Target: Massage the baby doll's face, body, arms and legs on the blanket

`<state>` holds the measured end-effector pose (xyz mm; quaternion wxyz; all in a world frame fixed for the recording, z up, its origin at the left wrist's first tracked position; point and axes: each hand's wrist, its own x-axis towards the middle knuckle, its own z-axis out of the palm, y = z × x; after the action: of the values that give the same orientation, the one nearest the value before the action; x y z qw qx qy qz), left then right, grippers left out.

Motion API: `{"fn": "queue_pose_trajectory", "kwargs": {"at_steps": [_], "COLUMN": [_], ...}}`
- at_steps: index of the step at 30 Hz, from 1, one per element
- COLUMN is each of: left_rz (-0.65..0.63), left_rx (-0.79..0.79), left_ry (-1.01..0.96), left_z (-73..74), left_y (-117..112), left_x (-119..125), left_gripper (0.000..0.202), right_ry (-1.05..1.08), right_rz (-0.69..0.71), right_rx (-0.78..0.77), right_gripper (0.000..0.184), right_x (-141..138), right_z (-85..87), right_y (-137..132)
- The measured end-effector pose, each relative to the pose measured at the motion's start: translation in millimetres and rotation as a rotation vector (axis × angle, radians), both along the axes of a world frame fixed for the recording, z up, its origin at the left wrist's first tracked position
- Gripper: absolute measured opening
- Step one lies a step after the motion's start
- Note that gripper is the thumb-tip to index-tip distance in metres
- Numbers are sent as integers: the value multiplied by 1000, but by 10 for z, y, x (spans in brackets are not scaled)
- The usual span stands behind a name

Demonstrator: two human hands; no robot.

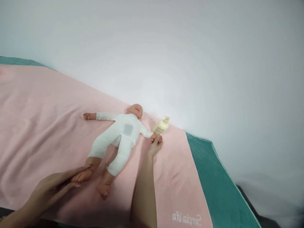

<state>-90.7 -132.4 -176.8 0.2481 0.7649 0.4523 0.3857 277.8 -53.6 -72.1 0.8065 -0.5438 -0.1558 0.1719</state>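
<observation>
On pink cloth blanket, holding white-suited baby doll by left-side foot in loosely closed left hand, pinching its right-side hand between fingertips of right hand.

I'm facing a plain, smooth, whitish wall, brightest near its middle and greyer toward the right. Up against it, a softly creased, pale pink cloth lies over a teal-green cover, which shows at far left and right; white "Simple life" lettering, reversed, marks the pink.
</observation>
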Motion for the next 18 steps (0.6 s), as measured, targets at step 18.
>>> {"fn": "queue_pose_trajectory", "kwargs": {"at_steps": [18], "left_rz": [-120], "left_rx": [53], "left_ry": [-70], "left_z": [1489], "left_y": [1272], "left_x": [965], "left_gripper": [49], "right_ry": [-847], "right_rz": [556], "right_rx": [-5], "right_gripper": [40], "right_x": [-590], "right_z": [-34], "right_y": [28]}}
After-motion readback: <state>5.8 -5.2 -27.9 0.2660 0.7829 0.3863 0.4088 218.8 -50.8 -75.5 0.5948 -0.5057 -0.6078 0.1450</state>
